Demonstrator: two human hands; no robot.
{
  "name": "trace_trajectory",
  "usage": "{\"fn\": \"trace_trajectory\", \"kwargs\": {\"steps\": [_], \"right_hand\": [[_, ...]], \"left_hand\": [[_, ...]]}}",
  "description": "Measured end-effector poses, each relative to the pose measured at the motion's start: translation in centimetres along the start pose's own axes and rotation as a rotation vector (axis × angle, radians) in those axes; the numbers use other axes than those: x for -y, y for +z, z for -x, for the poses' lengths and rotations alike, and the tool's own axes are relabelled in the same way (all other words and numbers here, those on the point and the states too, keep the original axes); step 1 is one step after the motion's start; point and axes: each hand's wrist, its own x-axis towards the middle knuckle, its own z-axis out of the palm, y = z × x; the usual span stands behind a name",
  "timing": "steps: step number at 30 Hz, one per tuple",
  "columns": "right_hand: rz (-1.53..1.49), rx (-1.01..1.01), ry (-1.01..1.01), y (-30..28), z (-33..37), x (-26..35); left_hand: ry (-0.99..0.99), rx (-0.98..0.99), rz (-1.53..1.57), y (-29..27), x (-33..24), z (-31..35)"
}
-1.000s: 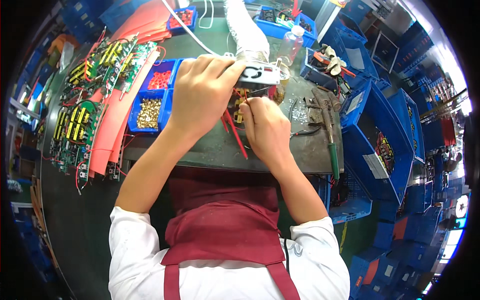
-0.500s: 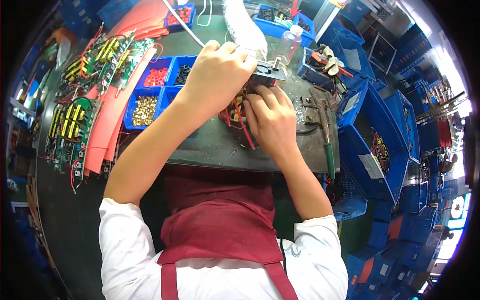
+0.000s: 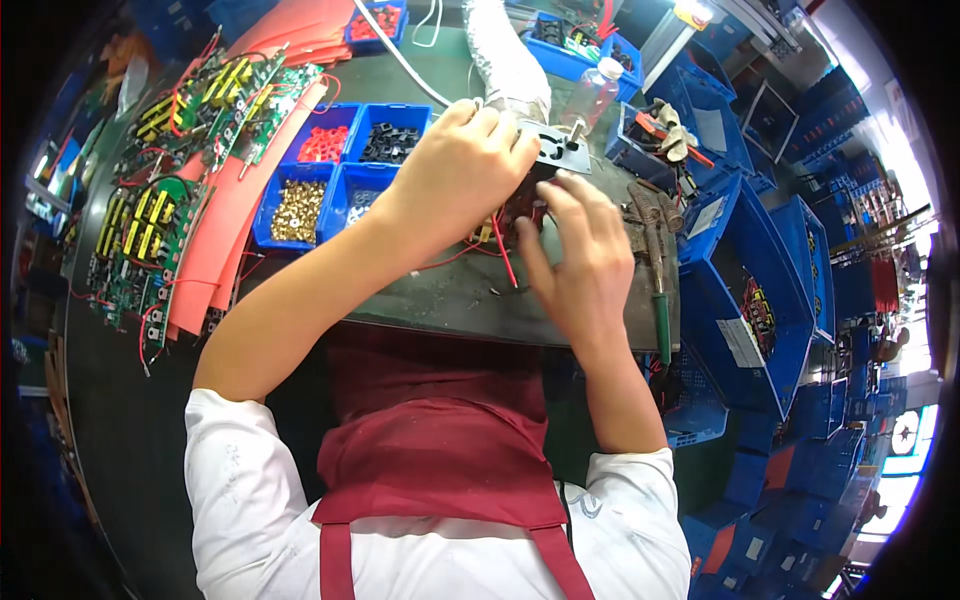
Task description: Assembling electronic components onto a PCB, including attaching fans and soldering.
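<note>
"So, how are the hands posed, taking mid-view as the clock's hub?"

"Left hand sits at twelve, back upward, fingers curled and pinching the left edge of a metal plate, which lies at one. Its forearm slants in from eight."

"And the right?"

"Right hand is at two, knuckles up, forearm rising from between four and five. It's fairly wide, thumb well apart from loosely bent fingers. Red wires hang near the thumb; whether the fingertips touch anything, I can't tell."

"What's on the bench?"

"Dark bench top, scuffed. Brass bits at ten; circuit boards and orange sheets farther out, toward nine. Clear bottle at one, green-handled tool at three."

"Beyond it?"

"Blue crates, from two round to four."
</note>
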Motion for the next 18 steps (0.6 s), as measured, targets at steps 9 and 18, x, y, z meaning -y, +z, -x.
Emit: {"fn": "trace_trajectory", "kwargs": {"steps": [9, 18], "right_hand": [[0.064, 0.017, 0.022, 1.2, -0.9, -3.6], [0.004, -0.013, 0.039, 1.7, -0.9, -3.4]], "left_hand": [[-0.55, -0.042, 0.768, 0.3, 4.2, 4.4], [-0.766, -0.024, 1.266, 1.8, 3.3, 4.8]]}}
